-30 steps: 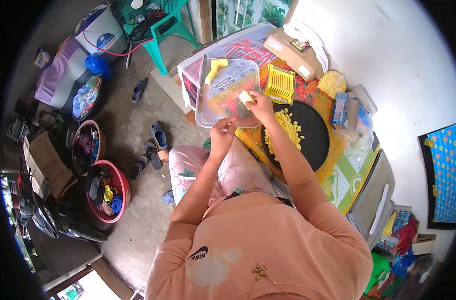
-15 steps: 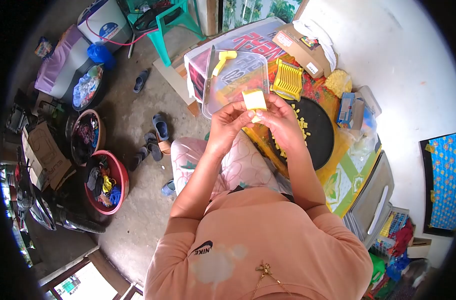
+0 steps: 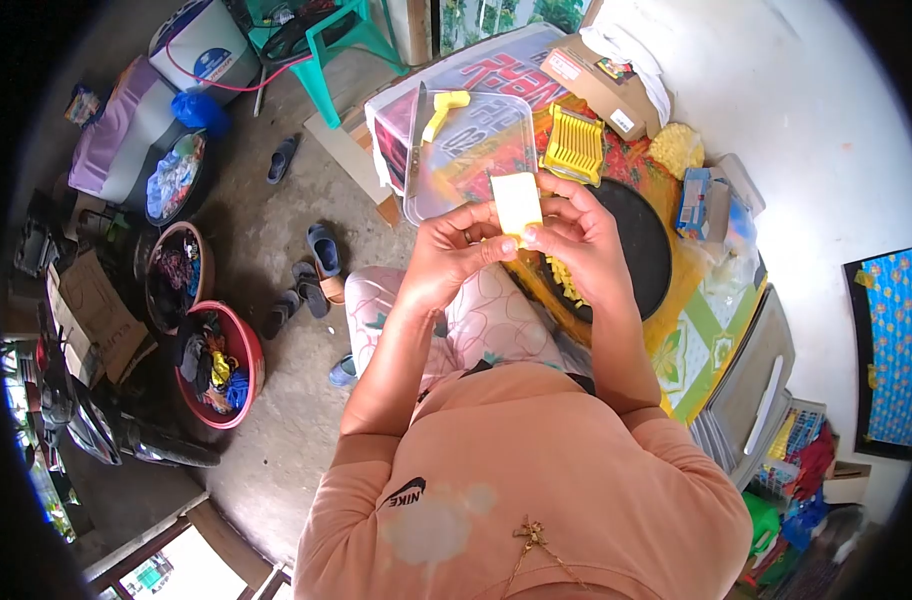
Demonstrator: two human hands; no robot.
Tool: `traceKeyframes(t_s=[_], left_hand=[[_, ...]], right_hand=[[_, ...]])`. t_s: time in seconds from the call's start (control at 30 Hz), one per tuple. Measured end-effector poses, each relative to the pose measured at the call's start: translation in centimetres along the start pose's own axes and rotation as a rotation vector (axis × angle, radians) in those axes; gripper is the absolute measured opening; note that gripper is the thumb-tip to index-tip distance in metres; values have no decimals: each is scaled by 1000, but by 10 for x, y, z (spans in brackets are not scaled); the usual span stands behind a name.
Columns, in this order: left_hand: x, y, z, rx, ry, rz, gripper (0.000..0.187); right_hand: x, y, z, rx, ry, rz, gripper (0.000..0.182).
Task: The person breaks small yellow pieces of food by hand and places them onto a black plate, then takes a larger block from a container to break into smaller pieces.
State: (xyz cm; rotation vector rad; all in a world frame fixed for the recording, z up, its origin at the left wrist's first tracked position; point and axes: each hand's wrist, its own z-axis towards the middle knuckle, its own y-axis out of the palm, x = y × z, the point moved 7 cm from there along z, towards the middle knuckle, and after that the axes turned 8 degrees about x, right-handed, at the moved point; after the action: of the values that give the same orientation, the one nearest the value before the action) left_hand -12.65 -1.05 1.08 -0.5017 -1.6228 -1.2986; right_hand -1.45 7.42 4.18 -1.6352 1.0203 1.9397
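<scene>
My left hand and my right hand are raised over my lap, fingers closed on a pale yellow rectangular piece. Both thumbs press its lower edge, where brighter yellow shows. I cannot make out its exact kind. Close by my right hand lies a round black tray with several small yellow pieces on its near-left part, some hidden by my hand. Behind the hands is a clear plastic container; a yellow-handled tool rests at its far end.
A yellow slotted rack and a bumpy yellow round item sit on the low table beside a cardboard box. A blue box stands right. Basins of clothes and slippers occupy the floor at left.
The pale yellow piece has turned and shows a larger, flatter face. My right hand has shifted slightly right and its fingers have moved along the piece's side.
</scene>
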Motion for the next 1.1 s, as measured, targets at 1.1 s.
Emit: traceKeyframes(t_s=[1.1], left_hand=[[-6,7,-1,17,-95,-98,33]], right_hand=[[-3,-10,-4,-8,26,-64,44]])
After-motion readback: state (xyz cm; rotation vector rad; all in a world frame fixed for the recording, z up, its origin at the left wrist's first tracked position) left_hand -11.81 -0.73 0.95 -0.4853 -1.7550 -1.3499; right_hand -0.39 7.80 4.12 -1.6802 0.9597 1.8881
